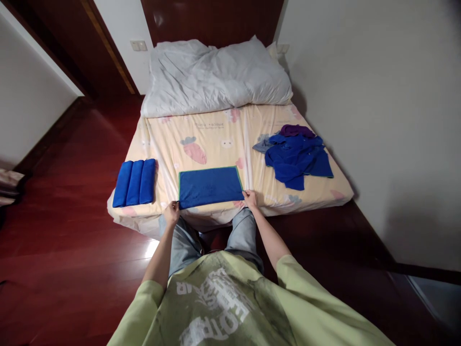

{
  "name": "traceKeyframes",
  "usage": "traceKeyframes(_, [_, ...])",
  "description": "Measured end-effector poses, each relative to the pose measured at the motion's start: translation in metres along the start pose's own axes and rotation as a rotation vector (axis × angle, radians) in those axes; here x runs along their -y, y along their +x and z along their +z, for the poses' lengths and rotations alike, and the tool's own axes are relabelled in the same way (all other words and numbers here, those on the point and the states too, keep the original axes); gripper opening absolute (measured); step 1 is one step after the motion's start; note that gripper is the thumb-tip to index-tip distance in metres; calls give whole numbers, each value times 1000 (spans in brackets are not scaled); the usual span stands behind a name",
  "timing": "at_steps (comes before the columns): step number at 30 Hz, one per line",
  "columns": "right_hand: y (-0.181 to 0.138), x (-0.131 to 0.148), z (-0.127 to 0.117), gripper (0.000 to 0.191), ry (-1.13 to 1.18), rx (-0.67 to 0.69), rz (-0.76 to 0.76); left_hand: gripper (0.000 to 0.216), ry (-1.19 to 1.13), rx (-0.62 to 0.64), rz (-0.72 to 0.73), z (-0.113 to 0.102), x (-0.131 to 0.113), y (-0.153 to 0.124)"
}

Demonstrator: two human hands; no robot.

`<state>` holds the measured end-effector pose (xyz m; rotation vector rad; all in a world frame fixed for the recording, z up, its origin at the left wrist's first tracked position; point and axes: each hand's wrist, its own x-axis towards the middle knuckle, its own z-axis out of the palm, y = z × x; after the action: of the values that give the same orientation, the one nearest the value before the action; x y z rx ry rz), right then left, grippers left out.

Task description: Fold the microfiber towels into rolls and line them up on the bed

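Pinching the near left corner of a green-edged blue towel [211,186], the left hand [172,213] sat at the foot of the bed, thumb and fingers closed together on the fabric. The right hand [250,198] gripped the near right corner the same way, its fingertips clamped on the cloth. Between them the towel lay flat on the printed bedsheet [165,144], a wide rectangle close to the mattress's near edge — green trim showed along its far side and down both short sides.

To the left, well apart from the towel, three folded blue cloths [135,182] rested side by side, touching, near the bed's left corner. On the right lay a crumpled pile of blue fabric [298,158] (a bit of green edging peeked out at its lower right), with a purple piece [297,130] at its far side and a grey-blue one [263,143] poking out on the left.

Beyond all this, a rumpled white quilt [219,77] stretched across the head of the bed, just in front of a dark wooden headboard [212,21]. The person stood at the foot in blue jeans [183,247] and a light green T-shirt [219,288], on a glossy reddish floor [72,230].
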<state>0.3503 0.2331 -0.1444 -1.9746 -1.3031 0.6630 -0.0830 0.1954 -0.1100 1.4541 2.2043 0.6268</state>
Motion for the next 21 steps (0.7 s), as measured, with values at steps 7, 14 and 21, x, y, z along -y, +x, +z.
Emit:
traceKeyframes(7, [2, 7, 1, 18, -79, 15, 54, 27, 38, -7, -33, -1, -9, -2])
traceKeyframes(14, [7, 10, 1, 16, -116, 30, 90, 21, 86, -43, -60, 0, -17, -4])
traceKeyframes(21, [-5, 18, 6, 24, -221, -53, -79, 26, 188, -101, 131, -1, -18, -8])
